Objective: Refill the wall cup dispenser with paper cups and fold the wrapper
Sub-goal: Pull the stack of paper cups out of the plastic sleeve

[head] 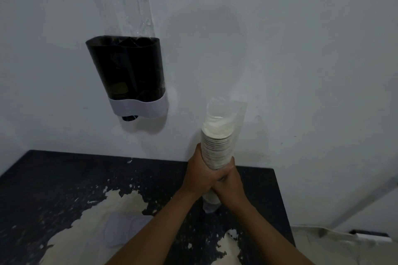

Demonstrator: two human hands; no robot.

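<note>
**Both hands grip a wrapped stack of cups by the wall**

The left hand (199,175) and the right hand (228,180) are wrapped together around the lower part of a stack of paper cups (217,142), fingers overlapping at the front. Both forearms reach up from the bottom edge and meet at the stack. The stack stands nearly upright, its long axis vertical, leaning slightly to the right at the top. A clear wrapper (234,112) sheathes it and rises loose above the top cup. Under the hands lies a dark table (53,178) with pale patches of worn paint, pushed against a plain white wall (301,49). Up and to the left, well apart from the stack, the dark cup dispenser (127,71) hangs on the wall, with clear plastic rising out of its open top.
</note>
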